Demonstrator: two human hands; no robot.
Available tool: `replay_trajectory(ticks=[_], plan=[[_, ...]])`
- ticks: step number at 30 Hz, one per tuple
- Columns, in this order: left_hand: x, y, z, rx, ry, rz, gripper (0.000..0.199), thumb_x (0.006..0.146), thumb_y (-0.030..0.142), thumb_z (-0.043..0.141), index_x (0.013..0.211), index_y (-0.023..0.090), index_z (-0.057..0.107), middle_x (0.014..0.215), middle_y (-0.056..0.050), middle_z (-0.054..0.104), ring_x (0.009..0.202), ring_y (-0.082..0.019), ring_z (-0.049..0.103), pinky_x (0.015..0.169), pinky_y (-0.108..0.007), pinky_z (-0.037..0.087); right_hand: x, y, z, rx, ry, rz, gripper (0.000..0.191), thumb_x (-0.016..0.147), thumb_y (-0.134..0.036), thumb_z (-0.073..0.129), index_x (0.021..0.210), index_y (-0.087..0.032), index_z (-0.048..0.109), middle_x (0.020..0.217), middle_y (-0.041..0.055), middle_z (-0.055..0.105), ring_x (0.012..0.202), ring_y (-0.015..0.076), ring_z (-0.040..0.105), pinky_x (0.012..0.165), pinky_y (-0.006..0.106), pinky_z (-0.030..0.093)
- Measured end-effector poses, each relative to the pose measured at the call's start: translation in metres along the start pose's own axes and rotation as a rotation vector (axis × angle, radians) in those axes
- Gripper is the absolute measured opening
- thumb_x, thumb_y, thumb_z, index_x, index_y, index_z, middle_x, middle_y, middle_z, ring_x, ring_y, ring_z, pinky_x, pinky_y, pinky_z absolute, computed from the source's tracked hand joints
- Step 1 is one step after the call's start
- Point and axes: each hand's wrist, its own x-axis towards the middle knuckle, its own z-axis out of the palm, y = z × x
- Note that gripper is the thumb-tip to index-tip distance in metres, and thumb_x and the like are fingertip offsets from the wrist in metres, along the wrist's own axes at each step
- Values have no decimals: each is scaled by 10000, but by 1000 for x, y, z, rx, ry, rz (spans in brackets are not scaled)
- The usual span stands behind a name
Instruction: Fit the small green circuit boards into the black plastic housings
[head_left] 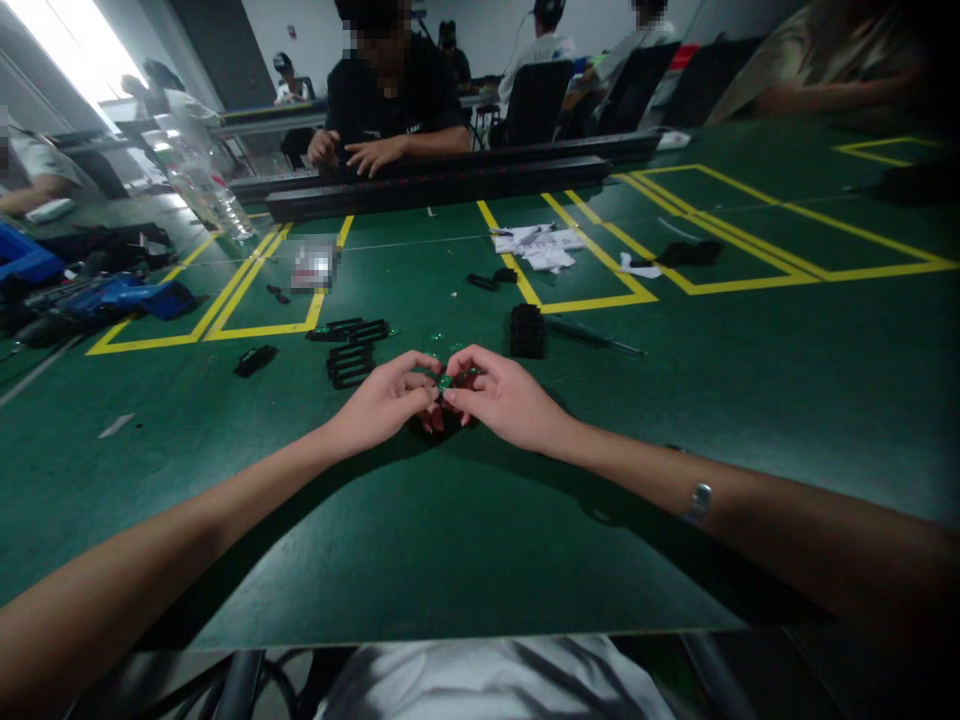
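Both hands meet over the green table, fingertips pinched round a small green piece (445, 382) that looks like a circuit board. My left hand (390, 400) grips its left side with thumb and fingers. My right hand (506, 400) closes on it from the right. Fingers hide most of the piece. Just beyond the hands lie several shiny green bits (437, 342), too small to make out. Left of them are slotted black plastic frames (351, 366) and more black strips (352, 330). A block of stacked black parts (527, 332) stands beyond my right hand.
A screwdriver (592, 333) lies right of the stacked block. Further off are crumpled white papers (540, 245), a long black bar (442, 185), and a plastic bottle (229, 210). Blue power tools (142, 296) lie at left. A co-worker (397, 110) sits opposite.
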Motion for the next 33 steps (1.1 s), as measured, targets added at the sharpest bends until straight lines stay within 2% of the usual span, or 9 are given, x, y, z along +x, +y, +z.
replay_trajectory(ticks=[33], plan=[[0, -2, 4, 28, 27, 21, 252, 904, 164, 587, 1136, 138, 492, 745, -6, 678, 631, -123, 678, 619, -237, 556, 1, 0, 3, -24, 32, -19, 171, 841, -131, 611, 958, -215, 519, 829, -31, 565, 663, 117, 623, 550, 245, 548]])
